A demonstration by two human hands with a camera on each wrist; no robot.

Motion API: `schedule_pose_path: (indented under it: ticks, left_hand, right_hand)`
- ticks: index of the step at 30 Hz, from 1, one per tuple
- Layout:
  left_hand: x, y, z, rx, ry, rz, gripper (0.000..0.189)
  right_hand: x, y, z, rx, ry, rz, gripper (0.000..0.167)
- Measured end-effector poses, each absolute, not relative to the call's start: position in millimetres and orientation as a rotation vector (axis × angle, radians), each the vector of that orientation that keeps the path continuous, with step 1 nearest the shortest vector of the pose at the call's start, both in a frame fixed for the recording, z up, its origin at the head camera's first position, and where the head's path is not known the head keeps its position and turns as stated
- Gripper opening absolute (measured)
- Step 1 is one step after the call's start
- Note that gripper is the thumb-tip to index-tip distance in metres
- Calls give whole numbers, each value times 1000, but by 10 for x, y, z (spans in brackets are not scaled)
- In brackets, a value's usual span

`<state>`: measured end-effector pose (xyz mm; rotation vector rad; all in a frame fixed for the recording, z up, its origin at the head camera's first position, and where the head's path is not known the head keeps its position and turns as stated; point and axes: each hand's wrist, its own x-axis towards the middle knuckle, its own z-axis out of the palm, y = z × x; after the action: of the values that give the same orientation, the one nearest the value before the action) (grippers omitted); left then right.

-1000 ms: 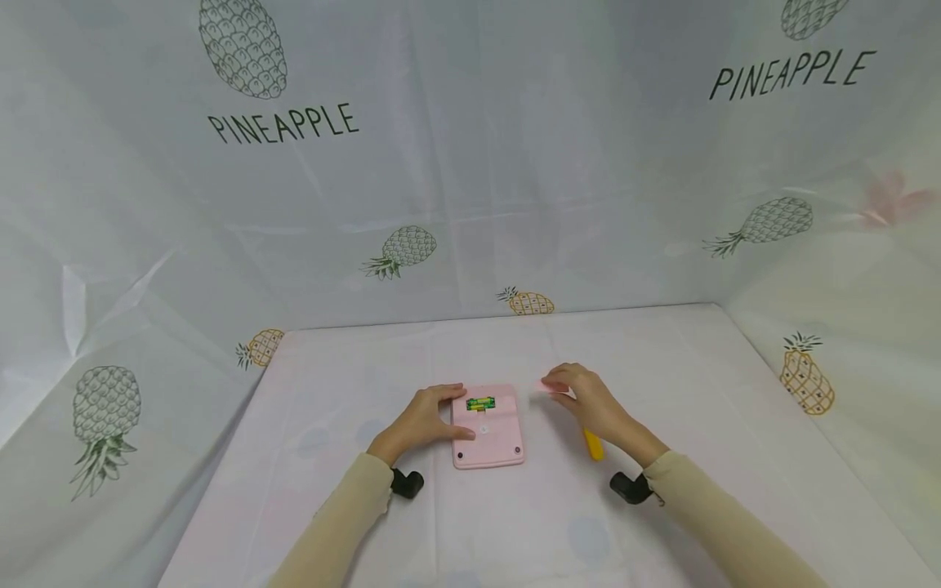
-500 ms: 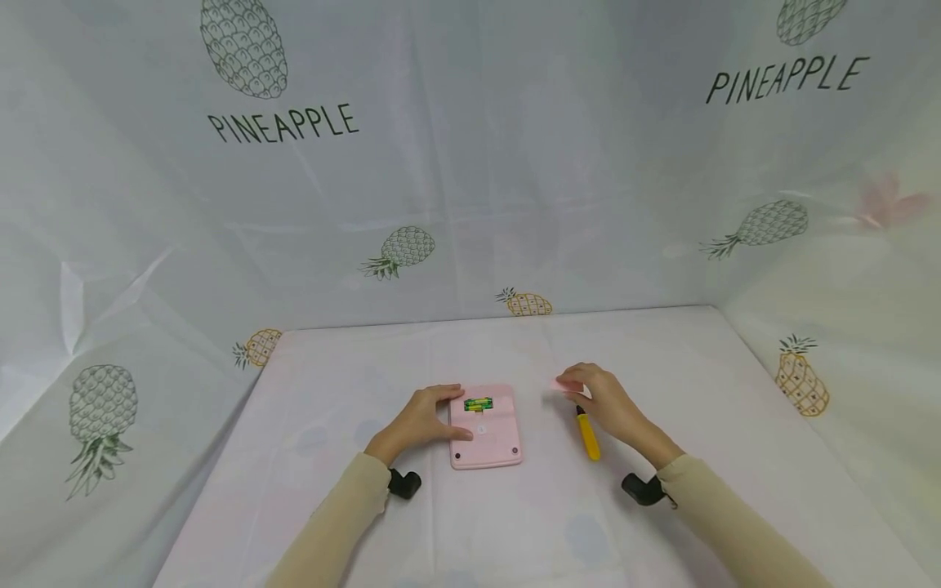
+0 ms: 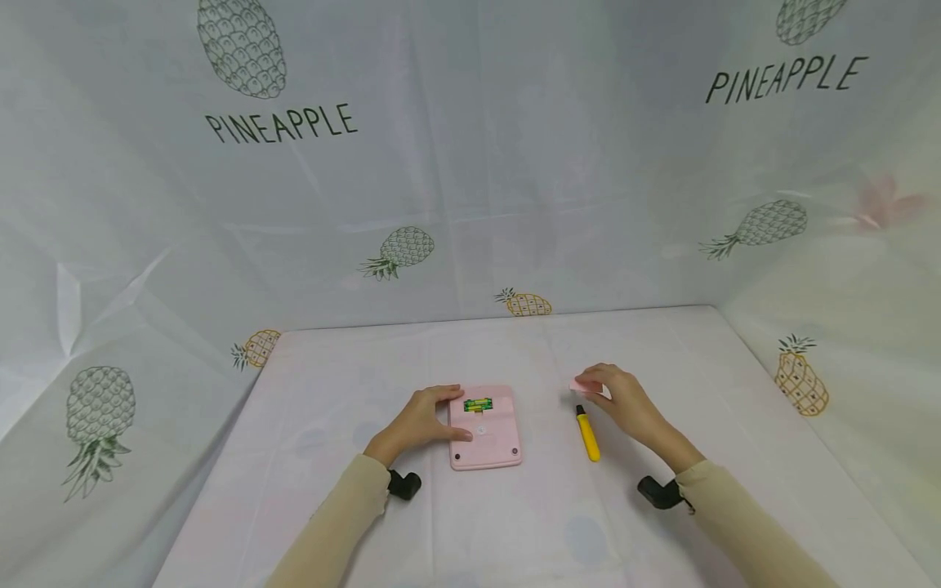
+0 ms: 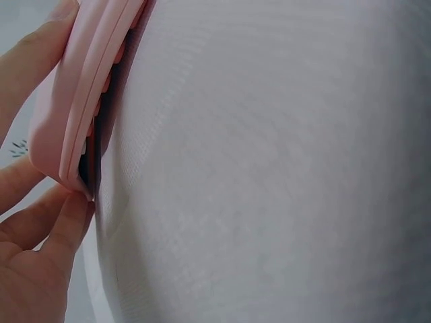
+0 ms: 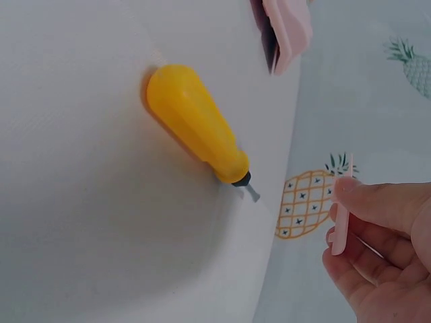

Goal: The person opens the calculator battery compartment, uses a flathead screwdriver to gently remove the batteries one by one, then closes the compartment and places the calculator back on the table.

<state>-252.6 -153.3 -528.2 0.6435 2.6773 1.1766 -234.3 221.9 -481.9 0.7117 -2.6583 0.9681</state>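
A pink calculator (image 3: 496, 445) lies face down on the table; its keys (image 4: 106, 82) peek out from underneath in the left wrist view. Green-and-yellow batteries (image 3: 478, 404) show in the uncovered compartment on its back. My left hand (image 3: 413, 426) grips the calculator's left side, thumb over the back and fingers at the far edge. To the right, my right hand (image 3: 625, 408) pinches a small pink battery cover (image 5: 341, 229) between thumb and fingers, raised above the table. Below that hand lies a screwdriver (image 3: 588, 437) with a yellow handle, its metal tip pointing away from me.
A pale cloth covers the table (image 3: 367, 367). Behind and at the sides hangs a white curtain (image 3: 470, 180) printed with pineapples. Black wrist mounts (image 3: 404, 485) sit at both cuffs.
My right hand has moved to the right with the battery cover, away from the calculator, bringing the whole screwdriver into sight. The left hand has stayed on the calculator.
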Motion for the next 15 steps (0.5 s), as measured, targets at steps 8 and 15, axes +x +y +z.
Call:
schedule_pose_path:
  ticks: [8, 15]
  left_hand:
    - [-2530, -1538, -5293, 629, 2666, 1185, 91]
    - [-2527, -1534, -5275, 627, 2665, 1184, 91]
  right_hand:
    - [-2307, 2299, -4798, 663, -2684, 967, 31]
    - [-2285, 2380, -4823, 667, -2669, 945, 32]
